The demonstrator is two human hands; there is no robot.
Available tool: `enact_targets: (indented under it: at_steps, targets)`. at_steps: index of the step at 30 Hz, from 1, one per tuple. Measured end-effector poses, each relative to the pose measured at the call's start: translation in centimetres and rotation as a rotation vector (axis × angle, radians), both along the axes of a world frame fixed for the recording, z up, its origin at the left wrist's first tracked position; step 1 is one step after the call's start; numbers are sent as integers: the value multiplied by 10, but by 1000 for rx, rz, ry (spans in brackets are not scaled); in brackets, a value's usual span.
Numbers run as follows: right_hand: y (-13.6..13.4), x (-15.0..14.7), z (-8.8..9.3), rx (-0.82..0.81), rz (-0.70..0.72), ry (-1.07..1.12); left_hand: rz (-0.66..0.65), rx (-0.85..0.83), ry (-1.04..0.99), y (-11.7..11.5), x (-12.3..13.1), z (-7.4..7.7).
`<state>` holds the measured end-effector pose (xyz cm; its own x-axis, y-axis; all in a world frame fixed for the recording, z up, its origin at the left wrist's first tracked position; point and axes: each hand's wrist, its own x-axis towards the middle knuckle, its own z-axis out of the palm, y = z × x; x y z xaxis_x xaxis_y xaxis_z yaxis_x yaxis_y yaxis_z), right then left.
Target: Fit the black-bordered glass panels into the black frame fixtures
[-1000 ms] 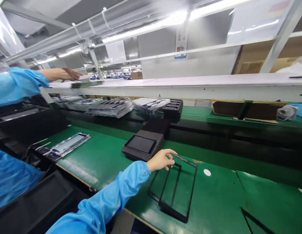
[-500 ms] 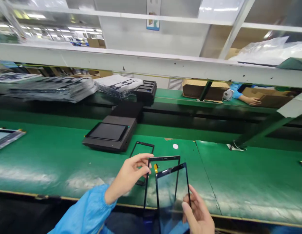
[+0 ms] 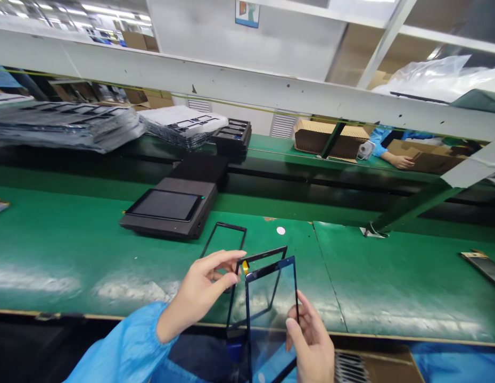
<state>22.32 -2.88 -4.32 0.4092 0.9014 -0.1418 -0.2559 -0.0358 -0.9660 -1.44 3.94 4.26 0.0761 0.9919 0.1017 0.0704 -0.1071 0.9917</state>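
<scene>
My left hand (image 3: 209,287) pinches the upper left edge of a thin black frame (image 3: 274,289), its middle open. In my right hand (image 3: 311,338) is a clear glass touch panel (image 3: 271,314) with a black border, gripped by its right edge. The panel stands tilted in front of the frame and overlaps it in view; whether they touch I cannot tell. A yellow flex cable (image 3: 245,267) shows at the panel's top left corner. Behind my left hand, a second black frame (image 3: 242,239) lies on the green bench (image 3: 151,271).
A dark screen (image 3: 164,205) rests on a black foam block (image 3: 191,230). Stacked trays (image 3: 72,125) and a black tray (image 3: 233,135) fill the back shelf. A co-worker's hand (image 3: 399,160) touches a cardboard box (image 3: 427,156). A slanted green post (image 3: 411,207) stands right.
My view has tipped down and shifted right. Both hands still hold the frame and the panel; the frame is now more tilted, and its lower edge shows through the glass.
</scene>
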Motion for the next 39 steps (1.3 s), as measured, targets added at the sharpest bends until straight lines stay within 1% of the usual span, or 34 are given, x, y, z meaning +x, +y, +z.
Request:
enact_targets:
  at_steps: [6,10,13,15,19,22,30,39]
  targets:
    - [-2,0,4,-16,41,39,-29,63,5,-3,0,1]
    - [-2,-1,5,-6,41,22,-29,57,-13,-5,3,3]
    - [-3,-2,5,-1,31,-20,-29,19,-75,-6,5,5]
    - [-4,-3,6,-1,19,-31,-33,-36,-139,-5,7,5]
    - [-5,-7,8,-22,-8,-55,-62,-172,-270,-3,11,2]
    - [-5,-10,9,-31,-17,-66,-67,-229,-331,-2,14,-1]
    - [-5,-10,7,-35,-28,-82,-20,-252,-387,-1,19,-8]
    - [-7,-7,15,-95,-13,-126,-9,-321,-429,0,19,-15]
